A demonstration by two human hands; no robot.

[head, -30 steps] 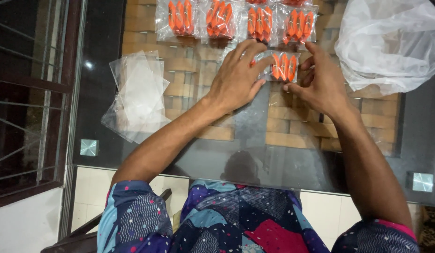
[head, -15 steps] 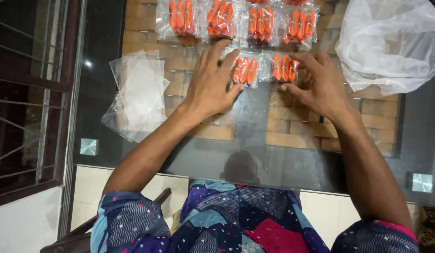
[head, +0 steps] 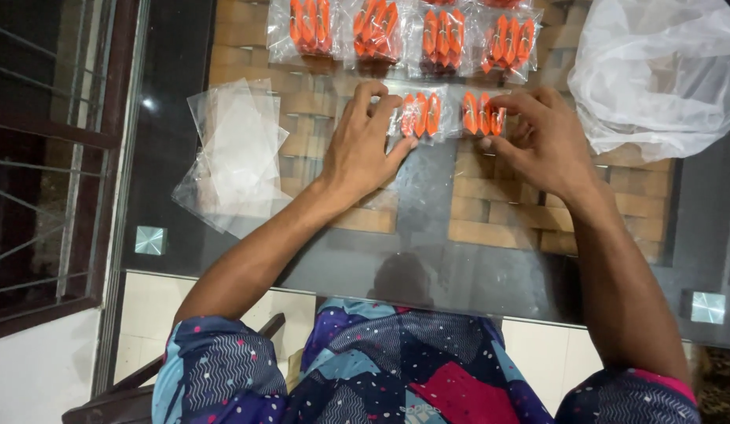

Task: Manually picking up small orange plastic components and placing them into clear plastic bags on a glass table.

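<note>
Since half a second ago, both small packets have shifted slightly outward along the second row. Landmark: the row of four filled packets [head: 404, 31] at the far edge of the glass surface [head: 428, 243]. Just below it, my left hand [head: 363, 149] lies flat, fingers spread, thumb against the left orange packet [head: 421, 115]. My right hand [head: 544, 140] curls, fingers lightly pinching the right orange packet [head: 483, 115]. Keep each packet flat and aligned under the row. Empty clear bags [head: 231, 157] lie well left.
</note>
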